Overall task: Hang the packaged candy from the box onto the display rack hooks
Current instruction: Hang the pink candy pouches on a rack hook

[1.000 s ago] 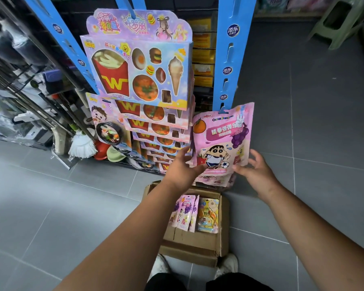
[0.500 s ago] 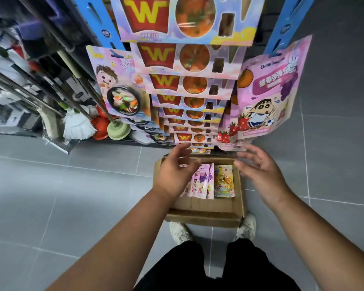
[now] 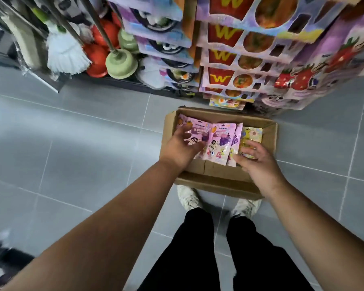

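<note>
Both hands dip into the box (image 3: 270,131) mid-frame, left hand (image 3: 182,147) and right hand (image 3: 259,162) spread over the packs (image 3: 216,143), clasping nothing, picking the next one.

A shop: hanging toy packs (image 3: 235,57), plungers (image 3: 120,64) (red, green), mops (image 3: 65,53) displayed.

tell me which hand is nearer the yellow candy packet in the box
Right. The right hand has its fingers over the yellow candy packet; the left hand is across the box on the pink packets.
</note>
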### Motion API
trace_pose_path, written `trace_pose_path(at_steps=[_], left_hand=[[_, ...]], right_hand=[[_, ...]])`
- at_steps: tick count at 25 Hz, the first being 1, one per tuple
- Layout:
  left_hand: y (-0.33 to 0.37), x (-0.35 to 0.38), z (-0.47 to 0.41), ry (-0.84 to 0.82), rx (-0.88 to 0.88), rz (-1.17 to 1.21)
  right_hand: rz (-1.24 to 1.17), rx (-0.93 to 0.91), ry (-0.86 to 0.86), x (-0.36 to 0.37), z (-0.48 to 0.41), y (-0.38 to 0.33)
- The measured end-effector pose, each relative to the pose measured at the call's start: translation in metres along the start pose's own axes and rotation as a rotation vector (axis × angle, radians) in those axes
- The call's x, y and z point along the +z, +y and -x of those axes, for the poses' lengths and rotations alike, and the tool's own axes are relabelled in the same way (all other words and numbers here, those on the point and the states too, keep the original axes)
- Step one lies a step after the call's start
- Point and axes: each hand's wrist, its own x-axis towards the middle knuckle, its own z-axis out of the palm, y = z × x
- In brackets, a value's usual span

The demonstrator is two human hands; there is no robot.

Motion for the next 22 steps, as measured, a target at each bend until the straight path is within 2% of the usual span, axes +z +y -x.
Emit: trace_pose_path(at_steps=[15, 19, 22], left_hand=[[-0.174, 0.097, -0.255, -0.022, -0.176, -0.161], [-0.198, 0.109, -0.302, -0.012, -0.233, -0.112], [-0.203, 0.113, -0.321, 0.008, -0.251, -0.079]], right_hand=[[0.266, 0.026, 0.124, 0.069, -0.248, 0.173], [0.299, 0.082, 0.184, 0.086, -0.288, 0.2], [0.371, 0.097, 0.295, 0.088, -0.311, 0.209]])
